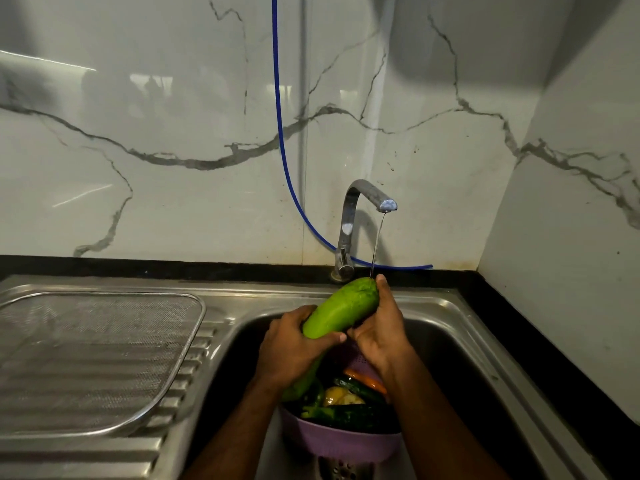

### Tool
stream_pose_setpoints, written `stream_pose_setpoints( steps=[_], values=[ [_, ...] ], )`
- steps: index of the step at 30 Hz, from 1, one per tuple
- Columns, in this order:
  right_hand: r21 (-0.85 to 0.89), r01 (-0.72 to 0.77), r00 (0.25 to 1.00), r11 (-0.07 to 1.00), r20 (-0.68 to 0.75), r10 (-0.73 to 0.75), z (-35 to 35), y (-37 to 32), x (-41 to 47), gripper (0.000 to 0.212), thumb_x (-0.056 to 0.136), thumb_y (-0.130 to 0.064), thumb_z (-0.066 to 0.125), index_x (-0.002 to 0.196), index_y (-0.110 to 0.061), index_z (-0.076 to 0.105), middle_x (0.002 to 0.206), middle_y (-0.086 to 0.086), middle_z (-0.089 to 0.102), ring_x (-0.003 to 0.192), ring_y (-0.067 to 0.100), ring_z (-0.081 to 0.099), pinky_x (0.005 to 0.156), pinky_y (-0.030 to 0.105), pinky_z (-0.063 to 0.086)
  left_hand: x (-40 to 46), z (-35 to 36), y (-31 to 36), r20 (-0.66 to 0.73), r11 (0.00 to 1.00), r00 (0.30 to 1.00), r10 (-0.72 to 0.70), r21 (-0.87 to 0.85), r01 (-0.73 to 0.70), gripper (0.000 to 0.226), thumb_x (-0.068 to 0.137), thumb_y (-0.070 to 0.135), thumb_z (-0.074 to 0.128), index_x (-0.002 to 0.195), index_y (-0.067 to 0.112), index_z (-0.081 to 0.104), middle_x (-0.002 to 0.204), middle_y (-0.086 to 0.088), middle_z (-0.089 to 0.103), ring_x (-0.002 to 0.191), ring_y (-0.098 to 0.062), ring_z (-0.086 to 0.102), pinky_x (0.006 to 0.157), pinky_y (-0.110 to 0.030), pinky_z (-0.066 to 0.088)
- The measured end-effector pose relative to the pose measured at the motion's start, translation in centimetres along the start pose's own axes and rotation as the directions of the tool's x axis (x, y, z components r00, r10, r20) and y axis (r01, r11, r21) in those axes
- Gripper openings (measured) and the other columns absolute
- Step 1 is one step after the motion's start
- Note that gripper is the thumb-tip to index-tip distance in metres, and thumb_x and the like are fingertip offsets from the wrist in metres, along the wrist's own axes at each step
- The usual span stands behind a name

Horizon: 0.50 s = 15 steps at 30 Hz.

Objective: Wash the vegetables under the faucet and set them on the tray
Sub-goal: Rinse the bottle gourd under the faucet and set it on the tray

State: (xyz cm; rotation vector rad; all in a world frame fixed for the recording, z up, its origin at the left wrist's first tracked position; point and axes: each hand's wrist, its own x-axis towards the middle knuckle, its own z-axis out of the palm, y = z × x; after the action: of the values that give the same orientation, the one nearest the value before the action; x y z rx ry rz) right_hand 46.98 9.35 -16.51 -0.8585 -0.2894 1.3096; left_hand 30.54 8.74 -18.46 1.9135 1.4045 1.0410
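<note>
Long pale-green gourd (341, 308) clamped in both grips, left hand (294, 348) at 7 o'clock, right hand (379, 327) at 3, under thin stream from curved steel faucet (360, 202); mesh steel tray (93, 358) at 9 o'clock.

Bare forearms, left hand (289, 348) and right hand (379, 332) ringless.

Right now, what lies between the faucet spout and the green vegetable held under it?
In the head view, only a thin stream of water runs from the faucet onto the far tip of the green vegetable, held by both hands; otherwise bare.
</note>
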Motion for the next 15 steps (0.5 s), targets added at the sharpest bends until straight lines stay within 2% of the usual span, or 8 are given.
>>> stream_pose_setpoints(
  steps=[2, 4, 6, 8, 10, 12, 14, 15],
  values=[
    [-0.051, 0.0, 0.996, 0.999, -0.091, -0.005, 0.4, 0.8, 0.3, 0.065, 0.093, -0.069, 0.055, 0.133, -0.017, 0.057, 0.126, 0.019, 0.067, 0.114, 0.039, 0.066, 0.099, 0.059, 0.053, -0.3, 0.5, 0.4, -0.041, 0.995, 0.999, 0.016, 0.101, -0.012, 0.078, 0.056, 0.081, 0.069, 0.122, 0.04, 0.063, 0.11, 0.01, 0.073, 0.101, -0.014, 0.068, 0.085, -0.035, 0.056],
    [-0.138, 0.059, 0.984, 0.989, -0.156, -0.081, 0.4, 1.7, 0.9, 0.072, 0.09, -0.078, 0.048, 0.14, -0.026, 0.049, 0.131, 0.014, 0.064, 0.113, 0.036, 0.066, 0.099, 0.059, 0.054, -0.8, 0.9, 1.1, -0.039, 0.988, 0.999, 0.021, 0.154, -0.015, 0.074, 0.063, 0.075, 0.07, 0.125, 0.038, 0.06, 0.114, 0.005, 0.072, 0.105, -0.021, 0.067, 0.085, -0.034, 0.054],
    [-0.27, 0.164, 0.963, 0.949, -0.166, -0.213, 0.5, 2.3, 0.7, 0.058, 0.101, -0.066, 0.04, 0.145, -0.028, 0.039, 0.133, 0.012, 0.06, 0.113, 0.03, 0.064, 0.1, 0.052, 0.054, -1.1, 1.3, 1.6, -0.019, 0.985, 1.0, 0.014, 0.17, -0.01, 0.073, 0.066, 0.077, 0.066, 0.126, 0.036, 0.059, 0.116, 0.003, 0.071, 0.107, -0.023, 0.066, 0.085, -0.035, 0.054],
    [-0.38, 0.222, 0.943, 0.898, -0.149, -0.296, 0.5, 2.9, 0.6, 0.053, 0.106, -0.052, 0.041, 0.152, -0.028, 0.03, 0.138, 0.013, 0.056, 0.114, 0.027, 0.061, 0.102, 0.047, 0.053, -1.3, 1.6, 1.8, -0.009, 0.987, 1.0, 0.006, 0.163, -0.005, 0.077, 0.064, 0.082, 0.054, 0.126, 0.035, 0.057, 0.115, 0.002, 0.072, 0.106, -0.024, 0.067, 0.086, -0.037, 0.055],
    [-0.385, 0.236, 0.946, 0.892, -0.12, -0.301, 0.7, 3.1, 0.6, 0.056, 0.106, -0.047, 0.047, 0.155, -0.03, 0.025, 0.14, 0.012, 0.055, 0.113, 0.026, 0.059, 0.101, 0.044, 0.052, -1.2, 1.6, 1.8, -0.012, 0.99, 1.0, -0.006, 0.14, 0.007, 0.079, 0.062, 0.084, 0.048, 0.125, 0.036, 0.056, 0.112, 0.003, 0.072, 0.103, -0.023, 0.069, 0.085, -0.038, 0.056],
    [-0.378, 0.247, 0.948, 0.892, -0.096, -0.304, 0.8, 3.1, 0.5, 0.058, 0.104, -0.043, 0.054, 0.153, -0.032, 0.026, 0.138, 0.011, 0.056, 0.111, 0.025, 0.06, 0.098, 0.043, 0.053, -0.9, 1.4, 1.9, -0.006, 0.989, 1.0, -0.008, 0.144, 0.009, 0.077, 0.062, 0.084, 0.049, 0.124, 0.038, 0.057, 0.109, 0.003, 0.073, 0.102, -0.024, 0.069, 0.083, -0.036, 0.056],
    [-0.321, 0.287, 0.941, 0.903, -0.084, -0.329, 0.5, 2.8, 0.5, 0.054, 0.102, -0.04, 0.06, 0.147, -0.032, 0.033, 0.133, 0.011, 0.059, 0.109, 0.025, 0.063, 0.093, 0.043, 0.057, -0.7, 1.2, 1.8, 0.016, 0.993, 1.0, -0.02, 0.116, 0.018, 0.073, 0.062, 0.08, 0.058, 0.121, 0.037, 0.062, 0.106, 0.004, 0.074, 0.101, -0.022, 0.069, 0.08, -0.033, 0.054],
    [-0.277, 0.306, 0.939, 0.911, -0.068, -0.336, 0.4, 2.6, 0.5, 0.051, 0.099, -0.04, 0.065, 0.143, -0.033, 0.039, 0.13, 0.011, 0.062, 0.109, 0.028, 0.065, 0.091, 0.046, 0.059, -0.5, 1.1, 1.8, 0.041, 0.999, 0.999, -0.035, 0.034, 0.033, 0.067, 0.063, 0.077, 0.064, 0.116, 0.036, 0.067, 0.101, 0.007, 0.075, 0.097, -0.018, 0.07, 0.079, -0.032, 0.054]
  ],
)
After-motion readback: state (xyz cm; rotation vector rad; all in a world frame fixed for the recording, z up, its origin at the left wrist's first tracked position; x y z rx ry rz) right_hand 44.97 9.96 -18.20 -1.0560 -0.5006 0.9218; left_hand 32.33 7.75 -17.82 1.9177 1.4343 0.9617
